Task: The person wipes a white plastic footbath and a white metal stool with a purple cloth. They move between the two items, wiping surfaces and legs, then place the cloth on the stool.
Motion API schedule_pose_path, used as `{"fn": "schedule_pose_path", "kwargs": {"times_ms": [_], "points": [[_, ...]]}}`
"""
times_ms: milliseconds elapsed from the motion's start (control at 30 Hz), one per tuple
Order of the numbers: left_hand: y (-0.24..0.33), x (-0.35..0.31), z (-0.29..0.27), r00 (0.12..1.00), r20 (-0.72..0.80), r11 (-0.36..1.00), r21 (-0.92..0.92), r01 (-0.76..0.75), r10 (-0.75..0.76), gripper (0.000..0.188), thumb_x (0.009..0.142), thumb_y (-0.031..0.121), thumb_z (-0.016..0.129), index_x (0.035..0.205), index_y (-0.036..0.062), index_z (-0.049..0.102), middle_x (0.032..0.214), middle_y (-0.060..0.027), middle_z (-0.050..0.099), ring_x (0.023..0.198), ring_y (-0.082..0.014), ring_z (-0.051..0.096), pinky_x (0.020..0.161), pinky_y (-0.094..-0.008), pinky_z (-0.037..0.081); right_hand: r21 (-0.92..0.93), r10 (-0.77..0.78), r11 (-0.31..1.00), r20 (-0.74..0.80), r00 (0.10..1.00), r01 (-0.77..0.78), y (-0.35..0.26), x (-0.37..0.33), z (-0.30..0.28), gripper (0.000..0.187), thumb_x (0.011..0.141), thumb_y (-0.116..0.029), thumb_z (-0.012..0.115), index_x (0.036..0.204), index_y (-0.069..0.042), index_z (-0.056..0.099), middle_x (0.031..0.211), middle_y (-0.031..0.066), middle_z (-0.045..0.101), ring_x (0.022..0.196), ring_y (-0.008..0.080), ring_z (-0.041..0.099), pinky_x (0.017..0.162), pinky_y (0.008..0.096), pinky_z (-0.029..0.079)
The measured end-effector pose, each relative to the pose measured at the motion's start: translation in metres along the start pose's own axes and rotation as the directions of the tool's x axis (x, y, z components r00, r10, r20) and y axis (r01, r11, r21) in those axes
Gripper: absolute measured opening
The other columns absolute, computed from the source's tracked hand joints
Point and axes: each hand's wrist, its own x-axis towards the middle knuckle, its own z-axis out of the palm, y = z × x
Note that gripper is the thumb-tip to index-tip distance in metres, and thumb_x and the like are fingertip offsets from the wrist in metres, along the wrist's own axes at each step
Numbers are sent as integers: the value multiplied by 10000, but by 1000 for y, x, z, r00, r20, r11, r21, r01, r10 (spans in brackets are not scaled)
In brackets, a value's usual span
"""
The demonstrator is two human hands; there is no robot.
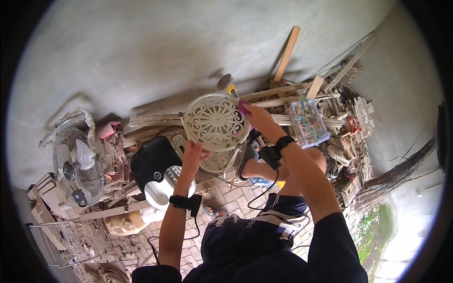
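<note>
A round, off-white openwork panel [218, 120] with scroll patterns stands tilted up before me at the middle. My left hand [192, 158] grips its lower left rim, with the thumb and fingers bent round the edge. At the right rim my right hand [258, 119] holds a purple cloth-like piece [243, 107] pressed against the panel. What exactly the purple piece is does not show clearly. Just below, partly hidden by the panel, is a second off-white openwork piece [218, 162]. Behind the panel's top edge a yellow tool with a grey disc [225, 83] sticks up.
A black-and-white appliance [155, 160] lies left of the panel, and a standing fan [78, 162] farther left. To the right is a clear plastic basket [309, 122] with wires. Wooden planks [287, 54] lean against the wall. Thin sticks [401, 174] protrude at far right.
</note>
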Motion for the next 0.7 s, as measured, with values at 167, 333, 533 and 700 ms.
{"fn": "schedule_pose_path", "kwargs": {"times_ms": [167, 333, 533, 700], "points": [[-22, -1, -13, 977, -136, 952, 281, -124, 167, 404, 1019, 329, 604, 1218, 11, 454, 1122, -117, 598, 903, -201, 638, 784, -350, 510, 59, -32, 998, 13, 999, 32, 6, -26, -8, 284, 906, -183, 582, 1172, -94, 631, 1002, 215, 693, 965, 447, 649, 829, 540, 523], [-7, 20, -19, 654, -245, 604, 686, -405, 716, 646, 990, 405, 646, 1417, -23, 418, 1165, -190, 557, 1080, -264, 532, 1004, -399, 408, -62, 12, 998, 49, 999, -9, 6, -57, -15, 291, 944, -237, 583, 1202, -116, 641, 964, 214, 703, 904, 449, 660, 773, 537, 534], [-4, 32, -5, 942, -115, 925, 260, -278, 315, 668, 1048, 517, 478, 1414, -40, 443, 1397, -213, 514, 1280, -295, 493, 1108, -386, 348, 37, 64, 997, 119, 991, -69, 6, -65, -22, 370, 938, -246, 588, 1295, -154, 625, 1003, 222, 700, 930, 446, 662, 806, 537, 532], [-17, 32, -9, 952, -112, 929, 276, -246, 285, 754, 1051, 559, 418, 1447, -82, 389, 1414, -250, 497, 1315, -328, 479, 1112, -386, 344, 145, 2, 989, 27, 1000, -6, 12, -73, -28, 386, 923, -204, 602, 1304, -145, 632, 1001, 238, 687, 928, 430, 657, 794, 524, 519]]}}
